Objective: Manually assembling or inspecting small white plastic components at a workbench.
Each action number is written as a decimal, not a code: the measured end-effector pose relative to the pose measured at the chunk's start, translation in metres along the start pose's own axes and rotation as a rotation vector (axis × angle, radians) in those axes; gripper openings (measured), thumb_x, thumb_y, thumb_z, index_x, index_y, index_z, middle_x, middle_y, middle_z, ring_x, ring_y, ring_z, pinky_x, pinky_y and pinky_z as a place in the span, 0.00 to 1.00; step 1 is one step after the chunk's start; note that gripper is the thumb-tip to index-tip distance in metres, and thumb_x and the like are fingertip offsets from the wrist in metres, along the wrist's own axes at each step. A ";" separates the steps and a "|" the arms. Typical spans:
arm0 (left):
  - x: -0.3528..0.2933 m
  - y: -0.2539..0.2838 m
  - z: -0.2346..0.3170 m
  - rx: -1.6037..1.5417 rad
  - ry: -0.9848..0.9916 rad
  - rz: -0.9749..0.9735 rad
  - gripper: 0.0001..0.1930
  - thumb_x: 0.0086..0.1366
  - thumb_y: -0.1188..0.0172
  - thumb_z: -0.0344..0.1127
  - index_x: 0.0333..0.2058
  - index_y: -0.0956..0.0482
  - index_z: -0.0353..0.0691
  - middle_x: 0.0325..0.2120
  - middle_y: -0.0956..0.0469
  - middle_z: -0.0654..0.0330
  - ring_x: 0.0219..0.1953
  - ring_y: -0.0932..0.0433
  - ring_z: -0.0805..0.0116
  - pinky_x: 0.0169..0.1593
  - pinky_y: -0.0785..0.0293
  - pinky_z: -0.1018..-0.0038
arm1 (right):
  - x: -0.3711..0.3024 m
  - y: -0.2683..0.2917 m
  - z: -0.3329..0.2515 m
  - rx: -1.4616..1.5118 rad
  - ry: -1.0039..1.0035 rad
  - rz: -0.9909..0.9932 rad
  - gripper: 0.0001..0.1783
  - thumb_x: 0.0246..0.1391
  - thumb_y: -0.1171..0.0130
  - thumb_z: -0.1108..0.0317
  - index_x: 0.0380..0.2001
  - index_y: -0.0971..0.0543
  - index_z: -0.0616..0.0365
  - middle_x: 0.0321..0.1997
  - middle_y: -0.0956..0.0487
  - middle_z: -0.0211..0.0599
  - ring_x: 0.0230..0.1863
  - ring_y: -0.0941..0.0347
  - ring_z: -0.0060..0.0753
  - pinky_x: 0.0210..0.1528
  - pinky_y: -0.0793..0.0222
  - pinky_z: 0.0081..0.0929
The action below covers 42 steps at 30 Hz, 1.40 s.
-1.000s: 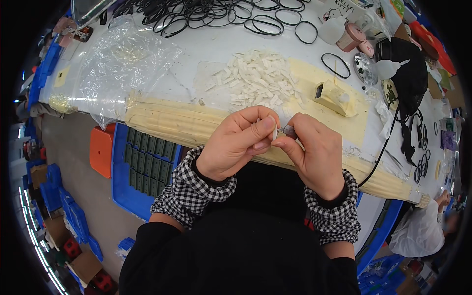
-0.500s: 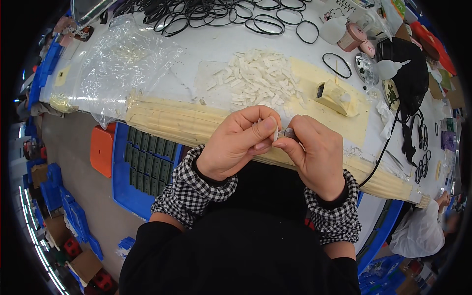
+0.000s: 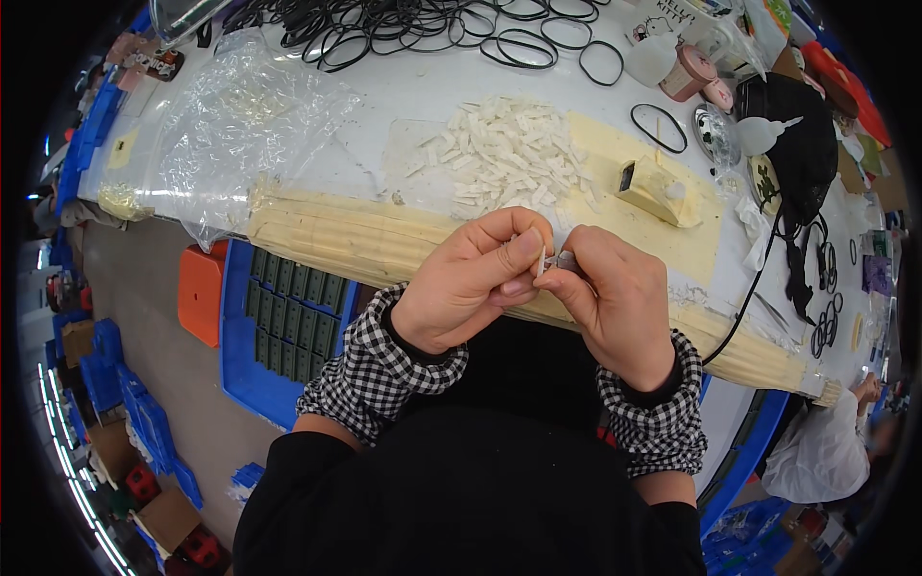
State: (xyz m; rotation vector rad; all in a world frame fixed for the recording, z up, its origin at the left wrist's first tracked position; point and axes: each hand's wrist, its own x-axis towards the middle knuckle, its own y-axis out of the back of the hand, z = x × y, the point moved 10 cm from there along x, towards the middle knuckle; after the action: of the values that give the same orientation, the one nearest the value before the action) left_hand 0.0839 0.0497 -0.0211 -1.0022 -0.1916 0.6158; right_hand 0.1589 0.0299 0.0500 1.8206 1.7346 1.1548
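Note:
Just over the padded table edge, my left hand (image 3: 473, 280) pinches a small white strip-like piece (image 3: 542, 262) between thumb and fingertips. Close against it, my right hand (image 3: 617, 305) is closed on a small grey, metallic-looking piece (image 3: 565, 260), mostly hidden by the fingers; its kind I cannot make out. The two pieces seem to meet at the fingertips. Beyond my hands lies a loose pile of similar white pieces (image 3: 514, 144). To its right, a yellowish wrapped block (image 3: 663, 192) with a dark end rests on a yellow sheet (image 3: 600, 134).
Crumpled clear plastic (image 3: 250, 125) covers the table's left part. Black rubber bands (image 3: 384, 29) heap at the back. Tweezers (image 3: 771, 310) and a black cable (image 3: 744, 312) lie at right. Below left are an orange stool (image 3: 200, 298) and a blue crate (image 3: 235, 355) of dark green parts. Another person (image 3: 826, 446) is at far right.
Both hands keep their pinch at nearly the same spot. The white piece has turned slightly between my fingertips, and my left hand has shifted a little to the right.

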 end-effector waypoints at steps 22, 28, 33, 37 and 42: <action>-0.023 -0.030 0.038 0.004 -0.144 -0.151 0.11 0.72 0.55 0.37 0.37 0.29 0.36 0.19 0.36 0.65 0.15 0.44 0.79 0.18 0.45 0.82 | -0.002 0.000 0.038 -0.148 -0.135 0.094 0.14 0.42 0.38 0.77 0.35 0.20 0.50 0.30 0.27 0.28 0.25 0.27 0.33 0.26 0.32 0.28; -0.073 -0.162 0.064 0.038 -0.315 -1.085 0.07 0.67 0.48 0.27 0.39 0.21 0.36 0.16 0.32 0.58 0.12 0.36 0.73 0.15 0.43 0.80 | -0.003 -0.004 0.039 -0.124 -0.146 0.073 0.14 0.40 0.38 0.77 0.33 0.20 0.50 0.31 0.27 0.27 0.25 0.27 0.31 0.26 0.32 0.27; -0.083 -0.163 0.066 0.178 -0.565 -0.738 0.09 0.62 0.41 0.25 0.41 0.17 0.39 0.09 0.42 0.67 0.07 0.47 0.80 0.10 0.54 0.81 | -0.002 -0.003 0.036 -0.129 -0.106 0.096 0.12 0.40 0.38 0.77 0.31 0.20 0.50 0.31 0.27 0.26 0.24 0.27 0.30 0.25 0.32 0.27; -0.077 -0.163 0.060 0.220 -0.426 -0.838 0.09 0.65 0.43 0.29 0.43 0.20 0.46 0.11 0.39 0.64 0.09 0.43 0.77 0.11 0.52 0.80 | -0.002 -0.002 0.031 -0.117 -0.079 0.082 0.12 0.38 0.38 0.77 0.30 0.21 0.50 0.31 0.27 0.26 0.23 0.27 0.31 0.24 0.33 0.27; -0.088 -0.154 0.061 0.337 -0.472 -0.876 0.07 0.67 0.47 0.27 0.41 0.28 0.49 0.15 0.34 0.58 0.11 0.40 0.73 0.13 0.49 0.79 | -0.001 -0.005 0.023 -0.230 -0.015 0.083 0.12 0.37 0.38 0.77 0.29 0.21 0.51 0.32 0.27 0.26 0.21 0.28 0.31 0.22 0.33 0.27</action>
State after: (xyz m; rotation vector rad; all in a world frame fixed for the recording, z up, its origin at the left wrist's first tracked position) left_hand 0.0473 -0.0149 0.1514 -0.3573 -0.8616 0.0538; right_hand 0.1734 0.0357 0.0322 1.7697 1.4622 1.3111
